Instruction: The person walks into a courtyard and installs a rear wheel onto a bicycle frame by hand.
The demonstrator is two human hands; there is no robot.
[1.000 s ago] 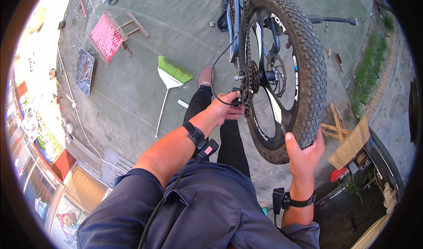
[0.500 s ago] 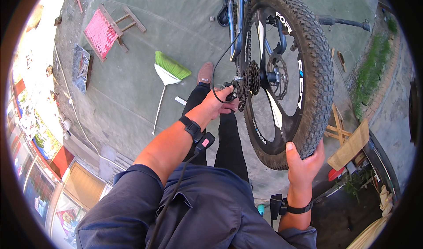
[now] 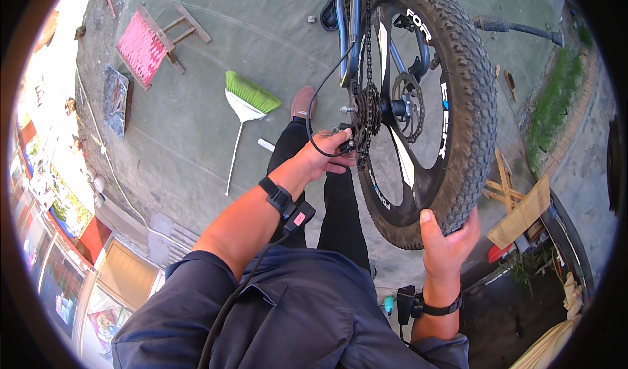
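A bicycle's rear wheel [image 3: 481, 107], with a knobby black tyre and wide black-and-white spokes, stands in front of me. My right hand [image 3: 451, 241] grips the tyre's near end, thumb on top and fingers around the outer side. At the wheel's left, my left hand [image 3: 324, 152] is closed around the rear derailleur [image 3: 346, 145], thumb on its upper side. A black cable [image 3: 309, 117] loops from it to the blue frame [image 3: 353, 32]. The chain [image 3: 368, 42] runs over the sprockets [image 3: 369, 111]; a silver axle end [image 3: 347, 109] sticks out beside them. A brake disc [image 3: 411, 111] sits inside the wheel.
A green broom [image 3: 252, 96] and a stool with a pink woven seat [image 3: 142, 49] lie on the ground to the left. Wooden boards [image 3: 520, 212] stand at right, near a grass strip [image 3: 555, 114]. A black bar [image 3: 520, 28] lies beyond the wheel.
My left hand and the derailleur have shifted slightly down from the axle end, which now shows more plainly. My right hand keeps its grip on the tyre. The whole view has shifted a little.
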